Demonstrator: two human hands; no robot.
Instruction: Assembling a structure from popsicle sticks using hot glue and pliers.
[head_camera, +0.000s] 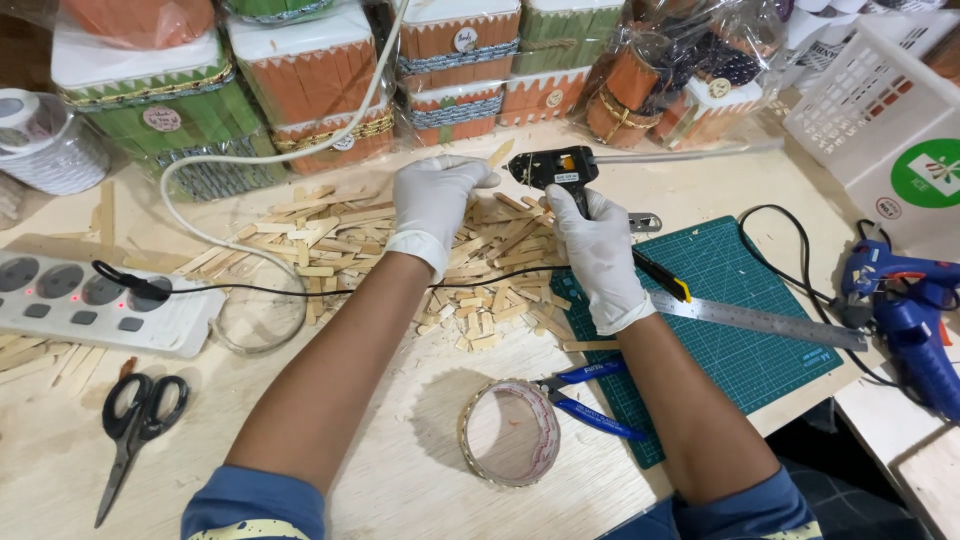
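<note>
Gluing step, by the look: right hand (600, 250) grips the black glue gun (557, 168) at upper centre — left hand (432, 200) pinches a wooden stick (500, 153) at its nozzle. Next (I judge) calls for a steady squeeze.

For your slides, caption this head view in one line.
Gloved right hand grips a black glue gun; left hand holds a wooden stick.

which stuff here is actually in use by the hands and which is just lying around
In use:
- black glue gun, gripped by the right hand
- wooden stick, held at the glue gun's tip by the left hand
- pile of cut wooden sticks under both hands

Lying about:
- scissors
- tape roll
- blue pliers
- steel ruler
- blue glue gun
- green cutting mat
</note>
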